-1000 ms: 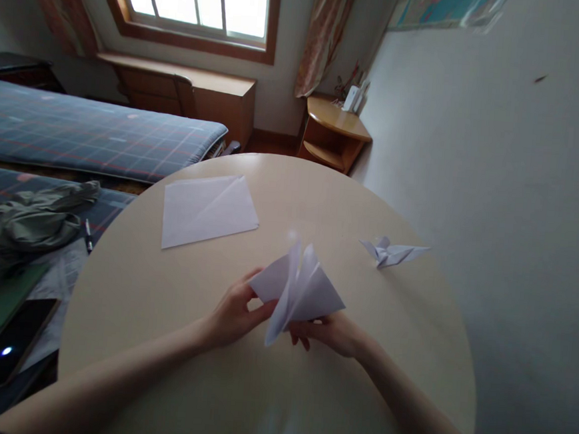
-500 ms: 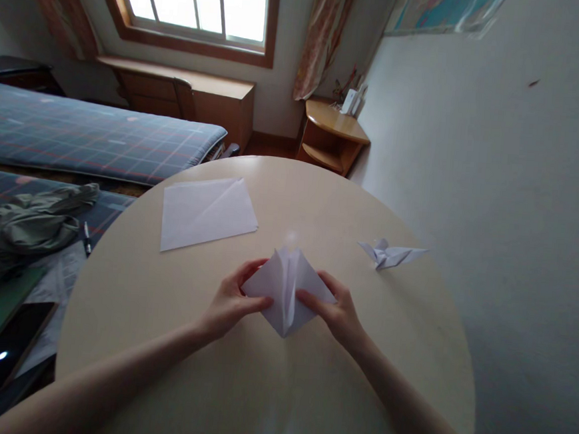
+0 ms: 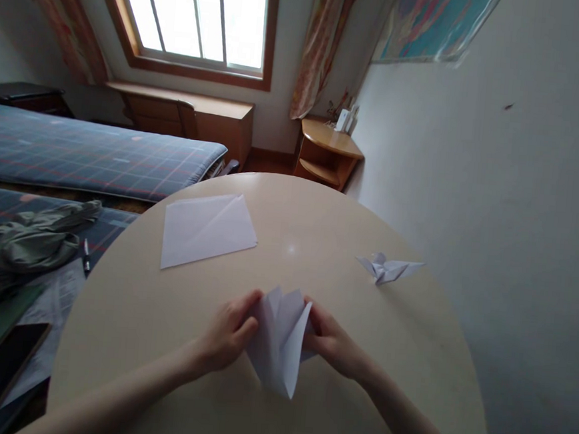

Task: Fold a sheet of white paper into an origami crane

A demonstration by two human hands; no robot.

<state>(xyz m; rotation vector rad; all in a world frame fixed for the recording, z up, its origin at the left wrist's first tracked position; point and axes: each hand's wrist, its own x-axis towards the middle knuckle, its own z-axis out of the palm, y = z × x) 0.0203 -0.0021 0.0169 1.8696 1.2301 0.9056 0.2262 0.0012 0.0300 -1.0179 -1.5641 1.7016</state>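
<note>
Near edge of the round cream-topped table (image 3: 124,338): a pointed, many-flapped form of folded white paper (image 3: 278,343) is held between both hands, its lowest tip directed toward the person. Whether that tip touches the tabletop cannot be told.

The left hand (image 3: 227,336) grips the form's left side, its fingers (image 3: 245,310) curled and close together over the outer layers. The right hand (image 3: 332,347) holds the right side, its fingers (image 3: 317,326) lying close together against the paper, with the thumb hidden. Each hand seems to pinch the layers on its own side; the opposing hold appears to keep the form up and its central flaps standing apart.

Farther across the table, a flat white paper sheet (image 3: 208,231) lies with a faint diagonal crease, well clear of the hands. To the right, near the table's edge, a small white folded-paper crane (image 3: 385,269) rests apart from both, placed out of the working space.
</note>
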